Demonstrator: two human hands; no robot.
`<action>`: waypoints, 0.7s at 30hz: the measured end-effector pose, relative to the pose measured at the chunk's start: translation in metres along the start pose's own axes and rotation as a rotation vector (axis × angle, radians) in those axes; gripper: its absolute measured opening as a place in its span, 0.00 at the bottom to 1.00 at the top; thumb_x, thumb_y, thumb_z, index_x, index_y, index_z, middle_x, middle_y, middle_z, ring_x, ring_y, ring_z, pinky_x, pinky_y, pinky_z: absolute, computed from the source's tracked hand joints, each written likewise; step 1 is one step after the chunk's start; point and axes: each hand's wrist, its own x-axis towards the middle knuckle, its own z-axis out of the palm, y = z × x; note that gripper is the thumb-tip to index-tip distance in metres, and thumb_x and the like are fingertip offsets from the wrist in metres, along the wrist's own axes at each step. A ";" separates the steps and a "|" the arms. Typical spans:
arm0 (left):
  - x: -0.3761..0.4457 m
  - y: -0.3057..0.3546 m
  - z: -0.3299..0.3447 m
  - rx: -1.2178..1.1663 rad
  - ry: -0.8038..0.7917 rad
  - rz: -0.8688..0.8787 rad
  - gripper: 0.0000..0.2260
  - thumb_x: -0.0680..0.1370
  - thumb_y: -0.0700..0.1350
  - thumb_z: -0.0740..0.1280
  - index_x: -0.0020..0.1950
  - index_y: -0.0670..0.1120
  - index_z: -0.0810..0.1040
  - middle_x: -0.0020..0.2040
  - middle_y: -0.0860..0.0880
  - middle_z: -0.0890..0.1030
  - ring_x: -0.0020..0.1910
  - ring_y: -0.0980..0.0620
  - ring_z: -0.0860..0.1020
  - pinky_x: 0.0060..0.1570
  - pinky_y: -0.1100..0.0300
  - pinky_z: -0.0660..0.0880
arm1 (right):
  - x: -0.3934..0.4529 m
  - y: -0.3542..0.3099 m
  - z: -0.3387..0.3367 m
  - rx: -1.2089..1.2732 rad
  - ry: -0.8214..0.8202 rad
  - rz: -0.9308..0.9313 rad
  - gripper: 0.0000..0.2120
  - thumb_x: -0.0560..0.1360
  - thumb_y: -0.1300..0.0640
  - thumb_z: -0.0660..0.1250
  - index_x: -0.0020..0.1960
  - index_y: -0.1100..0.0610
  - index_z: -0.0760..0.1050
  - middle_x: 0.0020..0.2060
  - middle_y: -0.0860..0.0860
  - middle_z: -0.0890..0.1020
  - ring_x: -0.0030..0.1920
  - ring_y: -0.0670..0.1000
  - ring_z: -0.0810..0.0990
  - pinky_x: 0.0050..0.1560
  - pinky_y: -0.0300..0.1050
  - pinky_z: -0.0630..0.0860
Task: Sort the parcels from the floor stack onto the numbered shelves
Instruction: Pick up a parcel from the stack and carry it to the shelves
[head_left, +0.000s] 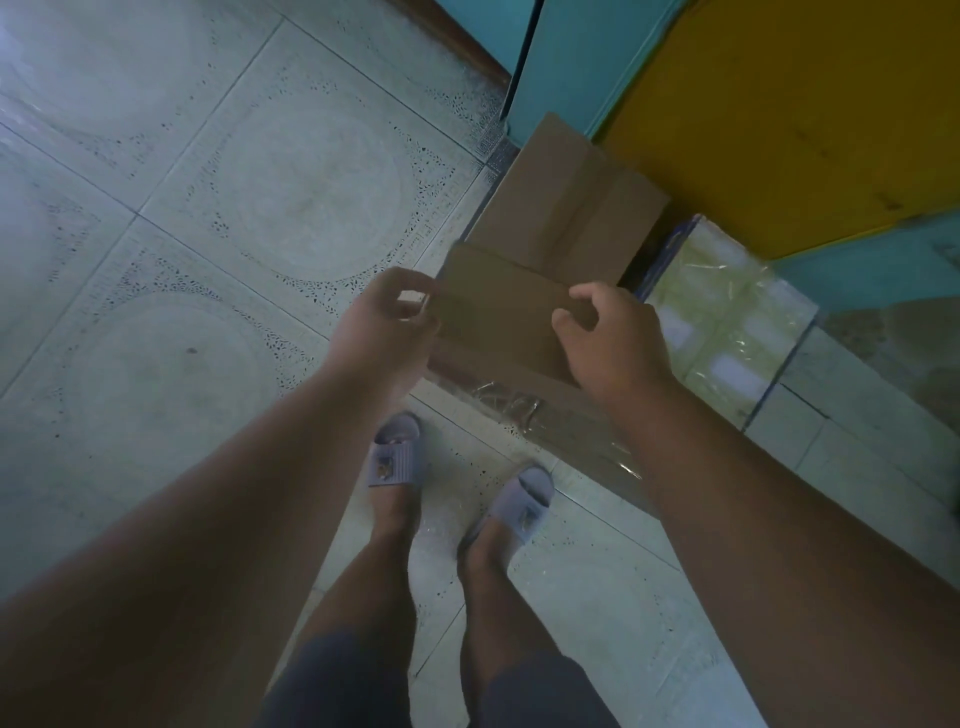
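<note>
Dim light, view straight down. Person stands on tiled floor (218, 208), both arms stretched forward. A flat brown parcel (498, 312) is held between the hands, above the floor stack. Left hand (384, 322) pinches its left edge, fingers curled over the rim; right hand (608, 338) grips the right edge, thumb and fingers bent round it, hiding that corner. The two hands are apart, one at each side.

Below and beyond it: a larger taped box (566, 208) on the floor by the teal wall (566, 67). To the right, a bundle in clear wrap (727, 312), contents hard to make out under the glare. Another wrapped parcel (576, 431) lies under the right forearm, mostly covered by it.

Yellow surface (789, 114) upper right, cut off by the frame edge. Grey slippers (519, 504) on both feet. No label readable on any parcel.
</note>
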 end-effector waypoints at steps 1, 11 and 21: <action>-0.012 0.005 -0.010 -0.041 0.035 -0.036 0.12 0.79 0.41 0.64 0.47 0.60 0.79 0.49 0.54 0.82 0.43 0.48 0.82 0.48 0.43 0.82 | -0.013 -0.005 -0.015 0.013 -0.012 -0.027 0.16 0.78 0.45 0.64 0.64 0.49 0.76 0.62 0.49 0.79 0.62 0.53 0.75 0.59 0.53 0.75; -0.127 0.083 -0.084 -0.404 -0.099 -0.403 0.08 0.81 0.46 0.68 0.50 0.42 0.81 0.43 0.43 0.81 0.35 0.50 0.77 0.38 0.56 0.75 | -0.163 -0.068 -0.173 0.257 0.000 -0.262 0.12 0.74 0.47 0.73 0.53 0.49 0.73 0.43 0.38 0.77 0.45 0.29 0.75 0.38 0.24 0.69; -0.242 0.179 -0.057 0.108 -0.536 0.105 0.10 0.83 0.52 0.62 0.52 0.48 0.79 0.42 0.46 0.80 0.40 0.48 0.74 0.43 0.55 0.71 | -0.276 -0.053 -0.298 0.505 0.474 0.057 0.14 0.77 0.44 0.67 0.48 0.54 0.73 0.37 0.50 0.79 0.33 0.45 0.78 0.22 0.34 0.70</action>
